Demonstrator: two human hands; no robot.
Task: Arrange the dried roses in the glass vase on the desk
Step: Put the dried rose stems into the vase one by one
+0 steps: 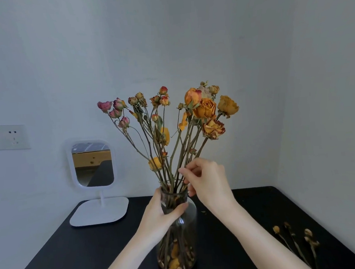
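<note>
The glass vase stands upright near the front middle of the black tabletop, and the left hand is wrapped around its narrow neck, thumb across the near side and fingers curled closed on the glass. The right hand is raised just above the rim, its fingers pinched lightly together among the stems of the dried roses; whether it grips one stem or only touches several cannot be told. The stems are thin, brown and woody, fanning out from the neck: small pink and red buds lean left, larger papery orange and yellow blooms cluster to the right. Inside the clear, cylindrical body of the vase the stem ends are crowded together with loose orange petals lying at the bottom. To the right on the tabletop, well apart from the vase, lie a few loose dried stems with small yellowish buds. At the back left stands a white mirror with rounded corners on a flat white base, and a pale wall socket sits on the wall further left.
</note>
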